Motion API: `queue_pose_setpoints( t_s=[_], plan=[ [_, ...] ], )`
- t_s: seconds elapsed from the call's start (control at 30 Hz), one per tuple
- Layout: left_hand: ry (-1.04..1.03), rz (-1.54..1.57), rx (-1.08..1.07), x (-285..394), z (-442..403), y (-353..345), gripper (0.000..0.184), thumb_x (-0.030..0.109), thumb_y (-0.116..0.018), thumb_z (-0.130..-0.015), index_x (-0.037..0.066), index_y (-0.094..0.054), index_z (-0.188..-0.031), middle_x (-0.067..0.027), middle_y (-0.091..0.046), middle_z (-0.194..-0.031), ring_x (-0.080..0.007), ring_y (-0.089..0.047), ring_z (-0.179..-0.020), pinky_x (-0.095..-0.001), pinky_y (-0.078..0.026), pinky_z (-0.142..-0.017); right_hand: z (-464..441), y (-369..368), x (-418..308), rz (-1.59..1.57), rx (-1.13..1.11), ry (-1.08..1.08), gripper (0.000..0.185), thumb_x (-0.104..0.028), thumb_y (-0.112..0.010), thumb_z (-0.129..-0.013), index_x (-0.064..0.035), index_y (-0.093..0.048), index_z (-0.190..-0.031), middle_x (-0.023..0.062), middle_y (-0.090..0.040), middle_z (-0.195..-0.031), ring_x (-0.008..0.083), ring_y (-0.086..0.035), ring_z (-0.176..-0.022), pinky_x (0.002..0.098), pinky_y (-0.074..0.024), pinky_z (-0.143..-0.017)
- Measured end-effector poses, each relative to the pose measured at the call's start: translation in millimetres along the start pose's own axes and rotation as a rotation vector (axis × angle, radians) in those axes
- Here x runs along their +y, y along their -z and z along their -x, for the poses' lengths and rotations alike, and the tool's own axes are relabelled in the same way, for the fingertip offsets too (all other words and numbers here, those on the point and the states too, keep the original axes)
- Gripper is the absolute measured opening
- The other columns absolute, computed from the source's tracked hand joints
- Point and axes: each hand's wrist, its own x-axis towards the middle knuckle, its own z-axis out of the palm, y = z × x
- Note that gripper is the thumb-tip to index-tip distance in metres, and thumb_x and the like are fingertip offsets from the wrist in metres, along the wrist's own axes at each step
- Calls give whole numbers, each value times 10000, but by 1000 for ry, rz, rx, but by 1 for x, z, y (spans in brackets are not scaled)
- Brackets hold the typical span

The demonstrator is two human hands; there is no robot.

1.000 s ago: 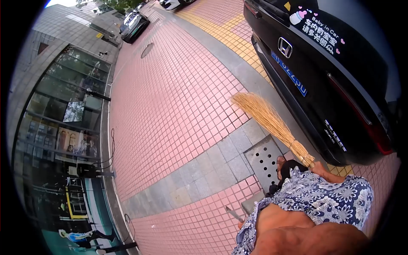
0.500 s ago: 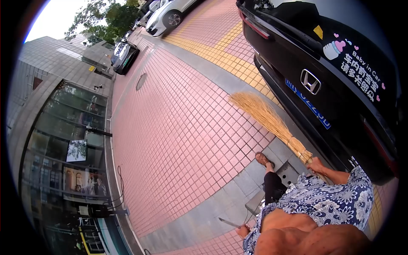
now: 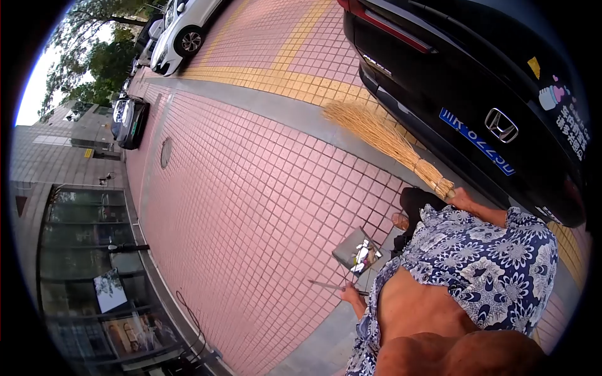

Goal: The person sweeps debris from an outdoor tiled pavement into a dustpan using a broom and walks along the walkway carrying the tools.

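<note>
My right hand (image 3: pixel 463 200) is closed around the handle end of a straw broom (image 3: pixel 382 141), whose bristles fan out past the black car's rear bumper. My left hand (image 3: pixel 351 293) is closed on a thin, dark, rod-like tool (image 3: pixel 326 285); its exact kind I cannot make out. Just beyond that hand, a grey dustpan (image 3: pixel 350 246) holds white scraps of litter (image 3: pixel 362 257). Thin wire-like handle parts run from the dustpan towards my left hand. One brown shoe (image 3: pixel 400 220) shows beside the dustpan, partly hidden by a dark trouser leg.
A black car (image 3: pixel 439 81) stands close on my right. Ahead are a white car (image 3: pixel 188 31) and a dark car (image 3: pixel 130 122). Pink paving tiles (image 3: pixel 251 188) spread leftward to a glass shopfront (image 3: pixel 88 250), where a cable (image 3: pixel 188 313) lies along the edge.
The view has turned, shifting the parked cars leftward. The dustpan with litter has come into fuller sight. Both hands keep their holds, and the broom appears slightly higher and further left.
</note>
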Motion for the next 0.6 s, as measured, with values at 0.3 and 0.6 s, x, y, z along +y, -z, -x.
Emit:
queue_pose_setpoints(
  t_s=[0.3,0.6],
  plan=[
    [-91,39,119,145,-178,-105,172,-10,-672,-767,30,-510,-810,-39,-513,-687,-144,-493,-577,-299,-390,-508,-139,-36,-180,-316,-60,-140,145,-65,-739,-750,38,-641,-722,76,-607,-574,153,-553,-405,316,-428,-359],
    [-70,-14,308,386,-244,-235,203,-22,-620,-747,58,-433,-747,-3,-435,-648,-136,-396,-534,-338,-299,-480,-319,-2,-406,-92,121,-44,327,-251,-781,-705,38,-699,-834,166,-685,-726,260,-672,-649,399,-524,-622]
  ],
)
